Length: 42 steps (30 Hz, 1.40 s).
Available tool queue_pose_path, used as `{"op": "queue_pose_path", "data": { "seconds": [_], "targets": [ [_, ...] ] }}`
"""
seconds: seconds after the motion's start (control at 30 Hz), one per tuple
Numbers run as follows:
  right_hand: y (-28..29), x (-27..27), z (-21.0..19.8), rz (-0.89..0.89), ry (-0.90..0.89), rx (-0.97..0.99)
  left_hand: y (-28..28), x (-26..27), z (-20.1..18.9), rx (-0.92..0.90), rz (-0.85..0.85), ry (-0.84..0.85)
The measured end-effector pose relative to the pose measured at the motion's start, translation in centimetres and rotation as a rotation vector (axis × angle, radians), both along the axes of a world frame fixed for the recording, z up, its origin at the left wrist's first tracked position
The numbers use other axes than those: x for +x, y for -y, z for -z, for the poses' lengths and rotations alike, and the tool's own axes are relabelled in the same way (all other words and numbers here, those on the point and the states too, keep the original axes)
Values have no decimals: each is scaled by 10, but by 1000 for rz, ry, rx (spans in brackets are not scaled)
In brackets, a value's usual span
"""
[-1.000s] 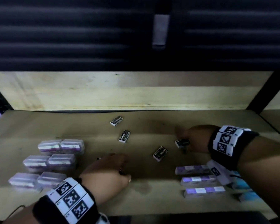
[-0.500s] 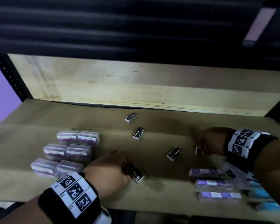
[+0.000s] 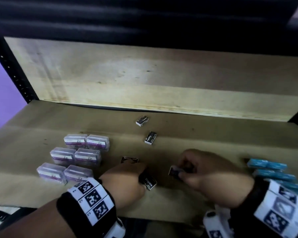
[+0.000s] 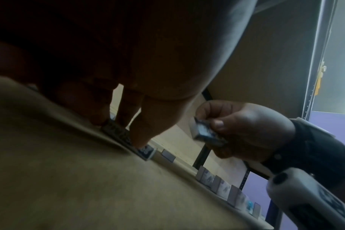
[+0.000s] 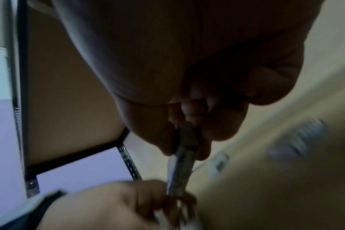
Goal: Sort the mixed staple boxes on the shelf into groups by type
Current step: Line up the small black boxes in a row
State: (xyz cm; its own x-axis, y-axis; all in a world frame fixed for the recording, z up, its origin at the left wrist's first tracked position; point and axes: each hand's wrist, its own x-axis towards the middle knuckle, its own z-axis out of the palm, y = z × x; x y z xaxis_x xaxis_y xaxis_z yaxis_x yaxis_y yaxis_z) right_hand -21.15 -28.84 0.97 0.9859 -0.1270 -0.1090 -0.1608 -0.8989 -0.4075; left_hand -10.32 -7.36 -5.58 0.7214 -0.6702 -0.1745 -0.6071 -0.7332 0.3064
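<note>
My right hand (image 3: pixel 184 170) pinches a small black staples box (image 3: pixel 174 171) just above the shelf; the right wrist view shows the fingers (image 5: pixel 205 140) clamped on the box's edge (image 5: pixel 180 168). My left hand (image 3: pixel 136 174) lies close to its left, fingertips (image 4: pixel 137 137) pressing down on a black "Staples" box (image 3: pixel 149 182) flat on the shelf. Another black box (image 3: pixel 129 160) lies just beyond those fingers. Two more black boxes (image 3: pixel 142 120) (image 3: pixel 150 137) lie further back.
Several clear plastic boxes with purple labels (image 3: pixel 76 157) stand grouped in pairs at the left. Blue boxes (image 3: pixel 268 166) are lined up at the right edge beside my right wrist. The wooden back panel (image 3: pixel 162 79) and black shelf posts (image 3: pixel 12 69) bound the space.
My right hand picked up a black box at the right and carried it left, close to my left hand. The left hand stayed on its black box near the front edge.
</note>
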Motion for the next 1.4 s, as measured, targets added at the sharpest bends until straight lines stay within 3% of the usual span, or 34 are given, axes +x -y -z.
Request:
{"op": "queue_pose_path", "data": {
  "seconds": [0.1,0.37,0.67,1.13,1.4],
  "targets": [
    [-13,-9,24,-44,-77,44,-1,0,6,15,-6,-3],
    [-22,-7,49,-77,-114,-70,-1,4,12,-47,6,-51],
    [-23,-10,49,-89,-129,-52,-9,5,7,-60,28,-129],
    [-25,-10,54,-63,-101,-82,-11,5,10,-108,85,-72],
    [-27,-9,57,-59,-92,-69,-11,4,5,-148,111,-129]
  ]
}}
